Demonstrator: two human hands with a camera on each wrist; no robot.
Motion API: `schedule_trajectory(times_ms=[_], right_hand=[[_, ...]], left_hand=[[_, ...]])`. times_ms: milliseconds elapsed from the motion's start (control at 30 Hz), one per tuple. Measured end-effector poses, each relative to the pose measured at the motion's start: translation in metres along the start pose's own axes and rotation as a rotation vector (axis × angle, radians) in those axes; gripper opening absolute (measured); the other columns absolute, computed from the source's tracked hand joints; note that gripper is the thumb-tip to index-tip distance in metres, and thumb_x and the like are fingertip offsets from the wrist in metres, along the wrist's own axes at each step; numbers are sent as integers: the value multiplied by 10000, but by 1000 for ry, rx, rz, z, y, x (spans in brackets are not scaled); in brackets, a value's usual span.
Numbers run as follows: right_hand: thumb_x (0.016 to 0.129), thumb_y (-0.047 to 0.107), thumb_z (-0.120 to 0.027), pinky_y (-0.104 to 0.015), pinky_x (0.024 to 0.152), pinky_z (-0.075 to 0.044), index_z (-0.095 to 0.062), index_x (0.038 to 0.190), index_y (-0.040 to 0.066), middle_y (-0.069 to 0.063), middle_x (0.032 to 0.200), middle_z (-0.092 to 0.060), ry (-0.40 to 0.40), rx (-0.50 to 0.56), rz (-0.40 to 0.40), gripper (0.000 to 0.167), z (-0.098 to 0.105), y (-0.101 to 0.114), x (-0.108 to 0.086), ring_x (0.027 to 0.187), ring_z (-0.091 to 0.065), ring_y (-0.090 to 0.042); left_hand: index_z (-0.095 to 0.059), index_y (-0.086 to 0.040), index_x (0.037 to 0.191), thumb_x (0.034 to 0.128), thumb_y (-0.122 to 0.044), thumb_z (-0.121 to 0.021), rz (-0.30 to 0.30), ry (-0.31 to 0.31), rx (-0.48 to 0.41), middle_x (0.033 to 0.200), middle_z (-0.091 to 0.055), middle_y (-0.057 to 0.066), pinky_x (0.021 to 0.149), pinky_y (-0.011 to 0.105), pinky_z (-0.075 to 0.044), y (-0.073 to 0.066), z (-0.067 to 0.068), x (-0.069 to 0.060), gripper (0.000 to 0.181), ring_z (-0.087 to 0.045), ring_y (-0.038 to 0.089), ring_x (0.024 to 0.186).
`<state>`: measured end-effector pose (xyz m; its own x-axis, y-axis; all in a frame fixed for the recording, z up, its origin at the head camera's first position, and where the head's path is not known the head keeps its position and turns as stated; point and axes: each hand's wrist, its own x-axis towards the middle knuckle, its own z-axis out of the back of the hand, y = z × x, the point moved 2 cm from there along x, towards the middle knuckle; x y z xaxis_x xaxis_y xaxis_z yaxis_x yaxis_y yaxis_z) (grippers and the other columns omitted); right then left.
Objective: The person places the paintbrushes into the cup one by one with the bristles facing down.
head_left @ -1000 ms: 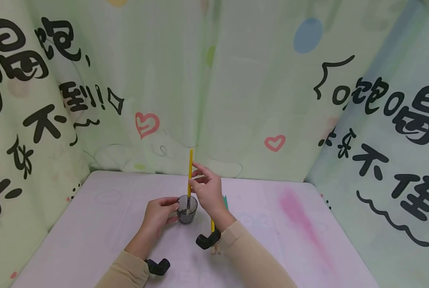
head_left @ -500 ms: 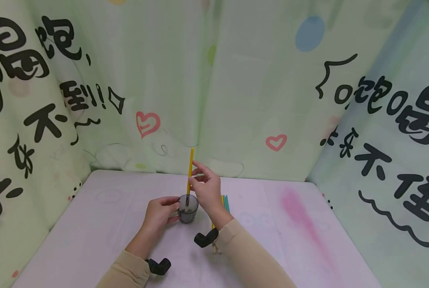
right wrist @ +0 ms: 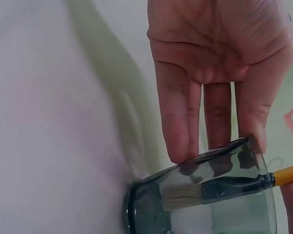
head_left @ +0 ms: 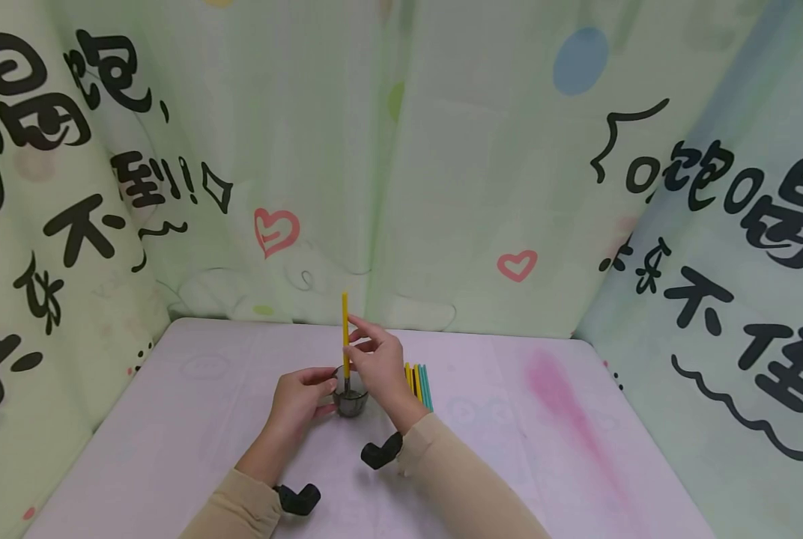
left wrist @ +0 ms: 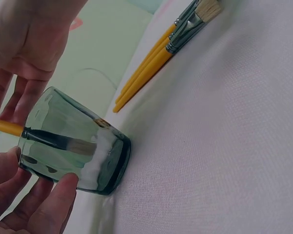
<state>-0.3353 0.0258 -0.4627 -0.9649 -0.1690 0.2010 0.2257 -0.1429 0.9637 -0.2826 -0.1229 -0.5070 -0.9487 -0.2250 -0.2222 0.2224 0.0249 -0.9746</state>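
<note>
In the head view, my left hand (head_left: 297,397) holds a smoky, see-through glass (head_left: 351,406) by its left side, fingers and thumb around it. My right hand (head_left: 383,367) pinches the yellow handle of a paintbrush (head_left: 345,322) above the rim. The brush stands nearly upright, bristles down inside the glass. Through the wall in the left wrist view, its pale flat bristles (left wrist: 83,147) show a little above the thick base. Fingertips of the left hand lie against the glass in the right wrist view too. Whether liquid is inside, I cannot tell.
Several more brushes (head_left: 416,380) with yellow and teal handles lie side by side on the table, right of the glass and partly behind my right forearm. A pale pink cloth covers the table (head_left: 509,449). Printed curtains (head_left: 442,187) enclose it at the back and sides.
My right hand has moved left and slightly down with the paintbrush, which leans less and sits at the glass's left side. More of the lying brushes shows. The left hand keeps its place.
</note>
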Motion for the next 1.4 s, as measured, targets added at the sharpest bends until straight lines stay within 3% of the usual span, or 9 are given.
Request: schedule_trajectory(times_ms=[300,800,967,1100,1400], right_hand=[[983,7,-747,-326,769,-694,-717,1416,337,-75,1150,-699,-4,-40,-25,545,-5,-9,2,922,-693,-165],[981,25,-744,-269,757,-678,-720,1422,282,-42,1140,-776,-56,-185,-34,511,-10,-6,2,950,-737,-168],[980,14,-742,-287,745,-685,-724,1414,259,-69,1168,-799,-59,-162,-26,499,-9,-4,0,954,-751,-165],[980,6,-736,-392,777,-702,-728,1409,248,-113,1192,-797,-71,-122,-43,492,-7,-4,-1,951,-763,-171],[977,-40,-698,-512,782,-693,-726,1408,219,-167,1187,-785,-107,6,-68,504,1,-7,-3,1006,-797,-315]], left_hand=[[-763,5,1268,1013,-59,-724,5,-3,12,1296,-735,235,805,401,-701,1,0,-1,267,-733,257,1028],[-748,26,1287,1006,-69,-730,10,14,-20,1300,-734,239,810,422,-702,0,0,0,298,-725,202,984],[-748,27,1288,1006,-62,-729,12,20,-27,1290,-738,236,824,430,-700,-1,0,0,296,-719,192,974],[-750,27,1283,1001,-50,-730,20,16,-33,1256,-742,216,823,426,-701,-1,1,0,293,-716,203,973],[-746,21,1294,1007,-54,-723,27,18,-21,1318,-716,235,839,434,-699,0,2,-1,297,-729,246,1035]])
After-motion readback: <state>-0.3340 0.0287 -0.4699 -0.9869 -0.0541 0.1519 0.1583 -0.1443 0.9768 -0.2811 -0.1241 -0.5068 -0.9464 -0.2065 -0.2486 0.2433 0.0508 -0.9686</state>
